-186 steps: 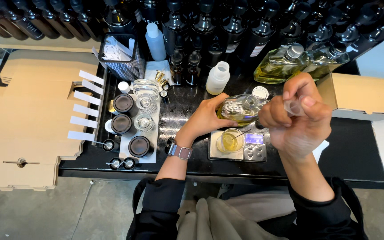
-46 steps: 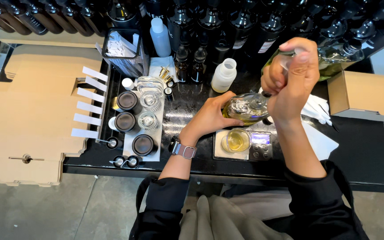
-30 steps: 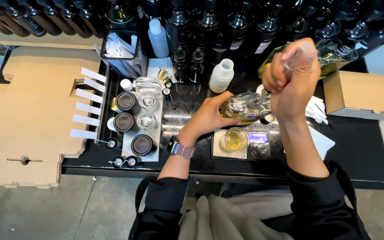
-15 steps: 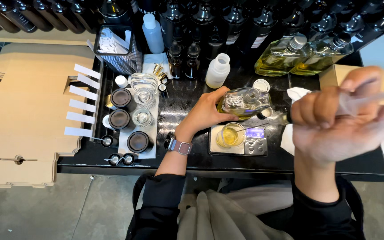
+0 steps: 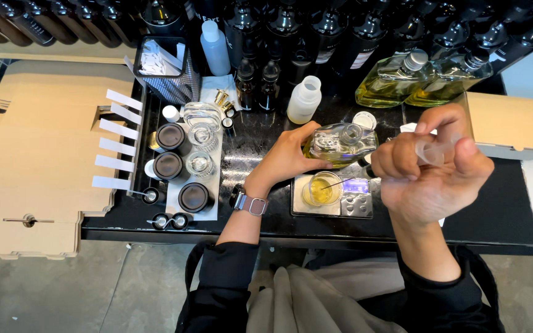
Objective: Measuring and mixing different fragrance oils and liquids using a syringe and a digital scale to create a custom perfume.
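My left hand [image 5: 291, 157] grips a clear glass bottle of yellow liquid [image 5: 340, 143], tilted above a small glass beaker of yellow liquid [image 5: 320, 189] that stands on a small digital scale [image 5: 347, 200]. My right hand [image 5: 430, 166] is raised close to the camera. It pinches a thin clear plastic pipette [image 5: 430, 150] whose tip reaches down into the beaker. A watch sits on my left wrist [image 5: 249, 203].
Rows of dark bottles [image 5: 316, 31] line the back of the black table [image 5: 495, 203]. Two large bottles of yellow liquid [image 5: 414, 80], a white plastic bottle [image 5: 304, 100], dark jars [image 5: 171, 166], paper strips [image 5: 115, 142], flat cardboard [image 5: 32, 148] and a cardboard box [image 5: 510, 126] surround me.
My right hand dropped from above the tilted bottle toward the camera and to the right, carrying the pipette. The left hand kept the bottle tilted over the beaker.
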